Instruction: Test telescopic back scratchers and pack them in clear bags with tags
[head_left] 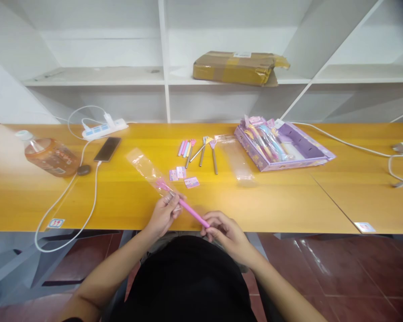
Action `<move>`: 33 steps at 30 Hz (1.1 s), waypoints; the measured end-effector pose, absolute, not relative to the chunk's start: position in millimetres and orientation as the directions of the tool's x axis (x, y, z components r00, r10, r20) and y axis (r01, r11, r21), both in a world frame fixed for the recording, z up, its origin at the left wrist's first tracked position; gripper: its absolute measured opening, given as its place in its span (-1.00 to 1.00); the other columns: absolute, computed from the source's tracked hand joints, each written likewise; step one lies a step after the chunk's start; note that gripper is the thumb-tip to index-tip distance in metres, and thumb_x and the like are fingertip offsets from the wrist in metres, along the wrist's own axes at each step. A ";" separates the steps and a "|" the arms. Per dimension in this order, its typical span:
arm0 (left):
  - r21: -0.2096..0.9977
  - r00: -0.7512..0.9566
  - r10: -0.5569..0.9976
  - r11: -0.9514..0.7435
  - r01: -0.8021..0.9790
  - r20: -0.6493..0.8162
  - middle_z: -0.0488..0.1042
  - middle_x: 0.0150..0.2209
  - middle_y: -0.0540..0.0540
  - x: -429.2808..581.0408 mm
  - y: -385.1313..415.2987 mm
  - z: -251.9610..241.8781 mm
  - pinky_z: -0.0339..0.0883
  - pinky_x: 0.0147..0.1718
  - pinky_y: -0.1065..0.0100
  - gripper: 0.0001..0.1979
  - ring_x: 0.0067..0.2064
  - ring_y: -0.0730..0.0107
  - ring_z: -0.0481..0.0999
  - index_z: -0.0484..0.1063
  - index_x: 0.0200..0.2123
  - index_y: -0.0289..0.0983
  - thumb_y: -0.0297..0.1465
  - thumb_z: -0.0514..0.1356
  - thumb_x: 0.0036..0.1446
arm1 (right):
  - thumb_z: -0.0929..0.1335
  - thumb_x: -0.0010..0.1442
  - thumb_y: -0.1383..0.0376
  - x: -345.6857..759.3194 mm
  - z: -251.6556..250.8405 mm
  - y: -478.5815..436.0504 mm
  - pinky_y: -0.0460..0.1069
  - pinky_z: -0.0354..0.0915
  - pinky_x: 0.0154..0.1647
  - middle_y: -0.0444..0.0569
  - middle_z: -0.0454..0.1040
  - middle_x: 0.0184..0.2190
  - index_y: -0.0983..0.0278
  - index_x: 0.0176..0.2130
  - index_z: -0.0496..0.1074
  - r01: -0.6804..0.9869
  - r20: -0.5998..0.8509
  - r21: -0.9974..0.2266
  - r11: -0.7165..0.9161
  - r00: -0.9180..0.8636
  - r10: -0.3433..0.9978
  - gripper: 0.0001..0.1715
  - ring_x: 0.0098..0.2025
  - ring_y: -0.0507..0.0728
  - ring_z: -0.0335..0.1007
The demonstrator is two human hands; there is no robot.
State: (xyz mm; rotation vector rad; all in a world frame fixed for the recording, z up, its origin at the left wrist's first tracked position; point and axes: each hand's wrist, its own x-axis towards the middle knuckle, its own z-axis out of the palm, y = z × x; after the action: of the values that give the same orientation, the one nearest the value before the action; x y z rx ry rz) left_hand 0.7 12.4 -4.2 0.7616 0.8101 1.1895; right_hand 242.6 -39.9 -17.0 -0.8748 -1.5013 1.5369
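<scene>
black shirt (188, 281) foremost, curled hands (165, 213) pinch a pink rod (194, 213) between them; yellow surface (121, 201), white shelves (104, 76) beyond.

One slim pink stick (194, 213), smooth-handled, slanting from far left to near right, its end in the right hand (223, 230), its pink head showing through film from where I stand, one clear plastic sleeve (141, 163), long, narrow, around the head, crumpled at the left hand (168, 212).

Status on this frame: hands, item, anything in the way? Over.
Left hand gripping pink stick and clear sleeve. Right hand at the stick's near end. Stick's head inside the sleeve. Small cards just beyond; no visible obstruction.
</scene>
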 end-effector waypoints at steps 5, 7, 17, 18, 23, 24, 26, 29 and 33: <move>0.959 0.429 0.899 0.193 -0.209 -0.087 0.23 -0.56 0.11 -3.0 5.3 -9.8 0.07 -0.48 0.42 -0.38 -0.53 0.55 0.19 0.67 -0.12 -0.38 0.14 0.37 0.27 | 0.52 0.42 0.05 240.2 -18.0 -36.4 0.01 0.47 -0.24 -0.07 0.66 -0.31 0.21 -0.09 0.52 -0.019 0.069 -0.998 0.067 -0.393 0.917 -0.70 -0.33 0.09 0.56; 0.979 0.526 0.845 0.178 -0.103 -0.098 0.27 -0.55 0.09 -3.2 3.8 -7.7 0.12 -0.46 0.40 -0.36 -0.51 0.51 0.24 0.67 -0.07 -0.38 0.16 0.35 0.28 | 0.56 0.37 0.05 239.2 -15.2 -35.3 0.01 0.46 -0.24 -0.07 0.63 -0.33 0.21 -0.17 0.55 0.048 0.119 -0.988 0.146 -0.358 0.926 -0.69 -0.32 0.10 0.55; 0.993 0.732 0.670 0.090 0.078 -0.118 0.38 -0.46 0.03 1.5 1.8 5.8 0.18 -0.37 0.37 -0.41 -0.42 0.43 0.31 0.65 -0.09 -0.32 0.15 0.29 0.34 | 0.59 0.32 0.08 233.2 -4.6 -34.2 -0.01 0.33 -0.29 -0.14 0.37 -0.29 0.18 -0.24 0.40 0.103 0.254 -0.953 0.286 -0.244 0.936 -0.62 -0.35 0.07 0.33; 0.993 0.742 0.661 0.083 0.082 -0.117 0.39 -0.44 0.03 0.8 2.0 5.4 0.19 -0.36 0.37 -0.43 -0.41 0.43 0.32 0.65 -0.08 -0.31 0.13 0.28 0.35 | 0.59 0.32 0.09 233.1 -4.5 -34.4 -0.01 0.32 -0.29 -0.13 0.37 -0.28 0.18 -0.23 0.41 0.091 0.238 -0.959 0.268 -0.255 0.937 -0.62 -0.35 0.06 0.33; 0.997 0.790 0.611 0.075 0.006 -0.050 0.61 -0.13 -0.16 -1.7 1.9 7.5 0.41 -0.05 0.26 -0.56 -0.12 0.24 0.55 0.63 0.00 -0.28 -0.01 0.28 0.43 | 0.57 0.34 0.06 231.3 -3.2 -36.9 -0.02 0.33 -0.27 -0.12 0.40 -0.23 0.19 -0.18 0.42 0.040 0.153 -0.983 0.178 -0.347 0.925 -0.63 -0.32 0.05 0.34; 0.998 0.792 0.609 0.068 -0.004 -0.039 0.63 -0.08 -0.18 -2.0 1.7 8.3 0.42 0.00 0.23 -0.57 -0.07 0.20 0.58 0.63 0.01 -0.28 -0.03 0.27 0.43 | 0.56 0.35 0.06 230.4 -2.8 -37.6 -0.02 0.33 -0.27 -0.12 0.40 -0.22 0.19 -0.17 0.42 0.030 0.147 -0.985 0.170 -0.365 0.919 -0.64 -0.32 0.04 0.35; 0.999 0.788 0.614 0.050 -0.002 -0.029 0.64 -0.07 -0.19 -2.5 1.7 9.2 0.43 0.04 0.21 -0.58 -0.05 0.16 0.60 0.64 0.00 -0.28 -0.03 0.28 0.42 | 0.54 0.38 0.06 228.4 -2.2 -38.8 -0.02 0.34 -0.27 -0.13 0.40 -0.23 0.19 -0.17 0.39 0.019 0.145 -0.986 0.165 -0.394 0.908 -0.65 -0.33 0.03 0.34; 1.000 0.784 0.620 0.019 0.025 -0.031 0.63 -0.10 -0.19 -3.3 2.9 8.1 0.42 0.01 0.23 -0.54 -0.06 0.15 0.59 0.65 -0.02 -0.28 0.01 0.26 0.42 | 0.50 0.41 0.08 225.6 -1.2 -39.9 -0.03 0.37 -0.27 -0.13 0.38 -0.23 0.18 -0.17 0.36 0.030 0.158 -0.982 0.188 -0.421 0.893 -0.67 -0.33 0.03 0.34; 0.997 0.773 0.632 -0.010 0.077 -0.054 0.58 -0.26 -0.14 -3.6 5.1 2.9 0.38 -0.14 0.32 -0.44 -0.21 0.26 0.52 0.66 -0.16 -0.31 0.08 0.17 0.45 | 0.45 0.47 0.15 224.2 -2.1 -40.4 -0.03 0.40 -0.26 -0.13 0.36 -0.24 0.17 -0.15 0.35 0.081 0.184 -0.967 0.241 -0.435 0.882 -0.76 -0.31 0.04 0.33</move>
State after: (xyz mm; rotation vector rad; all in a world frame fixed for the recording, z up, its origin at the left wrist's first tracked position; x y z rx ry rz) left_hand -3.6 5.1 2.9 1.5385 0.5937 0.4819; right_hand 224.2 -40.4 -2.1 -0.8961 -1.7243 1.2773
